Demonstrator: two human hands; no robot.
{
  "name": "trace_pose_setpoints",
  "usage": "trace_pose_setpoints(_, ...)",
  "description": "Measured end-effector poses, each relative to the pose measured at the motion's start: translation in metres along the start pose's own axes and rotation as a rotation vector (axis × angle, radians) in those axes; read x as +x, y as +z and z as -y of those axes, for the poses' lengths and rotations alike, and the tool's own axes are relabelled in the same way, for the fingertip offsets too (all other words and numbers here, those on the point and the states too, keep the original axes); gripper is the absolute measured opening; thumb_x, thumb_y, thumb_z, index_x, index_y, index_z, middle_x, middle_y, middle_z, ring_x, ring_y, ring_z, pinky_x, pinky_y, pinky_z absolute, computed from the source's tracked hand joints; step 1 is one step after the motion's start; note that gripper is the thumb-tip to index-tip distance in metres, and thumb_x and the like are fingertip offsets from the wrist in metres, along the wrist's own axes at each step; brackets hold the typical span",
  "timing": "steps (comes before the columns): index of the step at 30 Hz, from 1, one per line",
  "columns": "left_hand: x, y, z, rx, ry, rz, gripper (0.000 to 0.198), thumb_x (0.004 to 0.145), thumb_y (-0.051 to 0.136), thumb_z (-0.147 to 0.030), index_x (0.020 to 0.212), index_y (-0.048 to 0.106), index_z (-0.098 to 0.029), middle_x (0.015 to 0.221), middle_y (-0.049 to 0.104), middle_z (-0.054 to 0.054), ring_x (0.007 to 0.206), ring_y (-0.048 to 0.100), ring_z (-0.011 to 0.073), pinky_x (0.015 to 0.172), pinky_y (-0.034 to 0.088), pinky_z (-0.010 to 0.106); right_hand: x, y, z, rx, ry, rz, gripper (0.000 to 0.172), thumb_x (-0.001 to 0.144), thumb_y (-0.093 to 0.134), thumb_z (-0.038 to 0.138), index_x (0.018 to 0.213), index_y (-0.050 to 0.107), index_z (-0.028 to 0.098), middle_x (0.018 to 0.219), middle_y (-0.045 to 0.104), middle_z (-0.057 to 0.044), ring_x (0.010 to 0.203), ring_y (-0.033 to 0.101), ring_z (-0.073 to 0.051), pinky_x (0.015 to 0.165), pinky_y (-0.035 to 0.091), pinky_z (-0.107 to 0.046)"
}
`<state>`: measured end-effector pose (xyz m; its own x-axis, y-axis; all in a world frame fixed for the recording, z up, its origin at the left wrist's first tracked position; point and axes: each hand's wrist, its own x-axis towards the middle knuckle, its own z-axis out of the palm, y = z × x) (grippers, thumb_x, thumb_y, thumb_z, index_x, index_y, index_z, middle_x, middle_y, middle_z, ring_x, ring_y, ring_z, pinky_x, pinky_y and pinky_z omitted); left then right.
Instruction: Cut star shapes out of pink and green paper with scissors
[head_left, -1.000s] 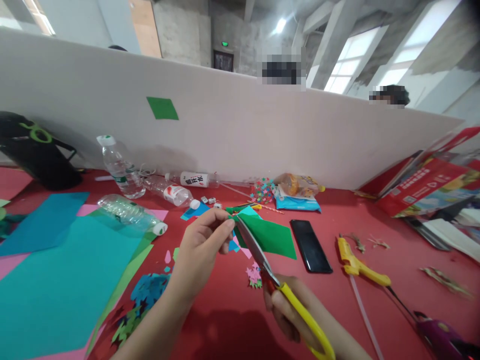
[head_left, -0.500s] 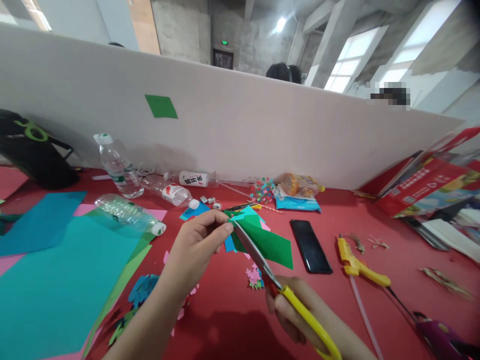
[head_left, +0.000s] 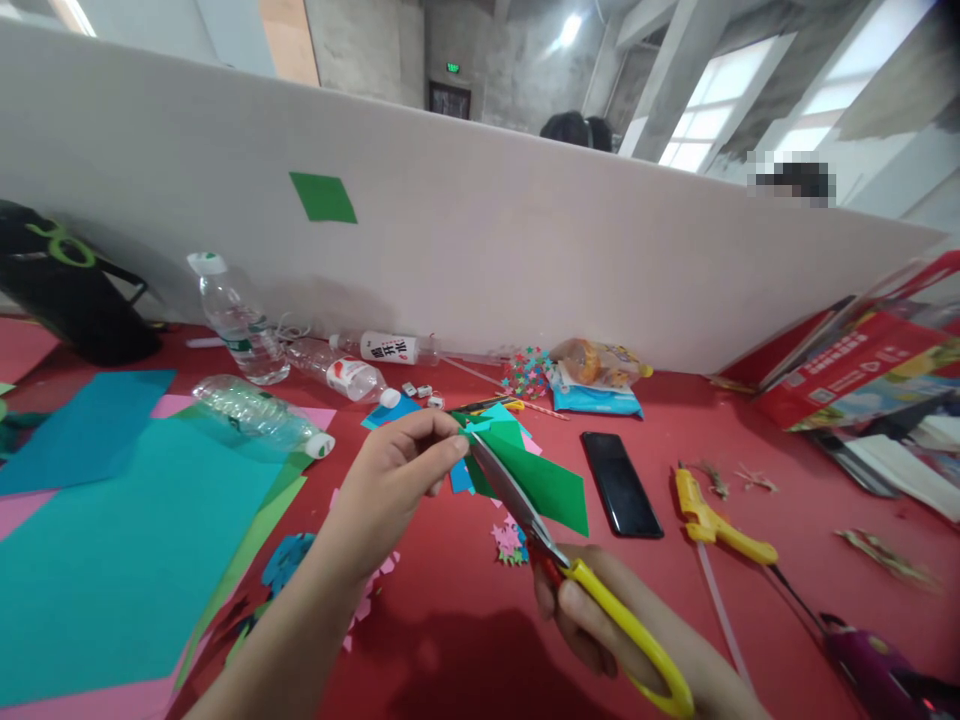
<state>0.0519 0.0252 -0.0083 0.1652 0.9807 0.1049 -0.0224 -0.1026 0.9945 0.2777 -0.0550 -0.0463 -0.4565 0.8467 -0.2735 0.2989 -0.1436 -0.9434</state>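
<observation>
My left hand (head_left: 394, 480) pinches the corner of a folded green paper piece (head_left: 546, 484) and holds it above the red table (head_left: 465, 620). In my right hand (head_left: 600, 625) are yellow-handled scissors (head_left: 570, 570), fingers through the loops. Their blades run up and to the left, and they meet the green paper right beside my left fingertips. Small pink and green paper cutouts (head_left: 508, 540) lie on the table just under the blades.
Large teal and pink paper sheets (head_left: 120, 540) cover the left. Several plastic bottles (head_left: 240, 320) lie near the white divider wall (head_left: 480, 240). A black phone (head_left: 621, 484), a yellow glue gun (head_left: 712, 520) and a purple tool (head_left: 877, 670) lie to the right, red boxes (head_left: 847, 370) beyond.
The view shifted slightly. My hands, the green paper and the scissors dropped a little and stayed together, the blades still at the paper's edge.
</observation>
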Motion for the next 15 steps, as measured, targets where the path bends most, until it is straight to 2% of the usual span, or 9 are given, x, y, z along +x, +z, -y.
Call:
trace_pose_setpoints(2, 0.0003, 0.0001, 0.0000, 0.005, -0.004, -0.001, 0.012, 0.083, 0.064, -0.027, 0.073, 0.063, -0.020, 0.061, 0.047, -0.006, 0.053, 0.040, 0.0082, 0.051, 0.034, 0.023, -0.0005, 0.0016, -0.0008, 0.014, 0.003, -0.018, 0.065, 0.084, 0.040, 0.083, 0.084, 0.050, 0.019, 0.049, 0.041, 0.008, 0.040, 0.032, -0.008, 0.040, 0.024, -0.020)
trace_pose_setpoints(5, 0.0008, -0.0002, -0.0001, 0.031, -0.010, 0.001, 0.014, 0.083, 0.064, -0.028, 0.072, 0.062, -0.020, 0.062, 0.047, -0.006, 0.053, 0.040, 0.0082, 0.052, 0.034, 0.023, -0.0005, 0.0017, -0.0020, 0.017, 0.011, -0.039, 0.063, 0.084, 0.040, 0.082, 0.078, 0.046, 0.020, 0.048, 0.040, 0.009, 0.040, 0.031, -0.007, 0.041, 0.024, -0.020)
trace_pose_setpoints(15, -0.0002, 0.0009, -0.0054, 0.087, -0.001, 0.009, 0.017, 0.082, 0.062, -0.028, 0.067, 0.058, -0.020, 0.059, 0.045, -0.006, 0.052, 0.038, 0.0088, 0.050, 0.032, 0.023, 0.0021, -0.0024, -0.0021, -0.016, 0.034, -0.016, 0.066, 0.081, 0.040, 0.086, 0.074, 0.048, 0.021, 0.047, 0.041, 0.008, 0.040, 0.033, -0.008, 0.041, 0.025, -0.021)
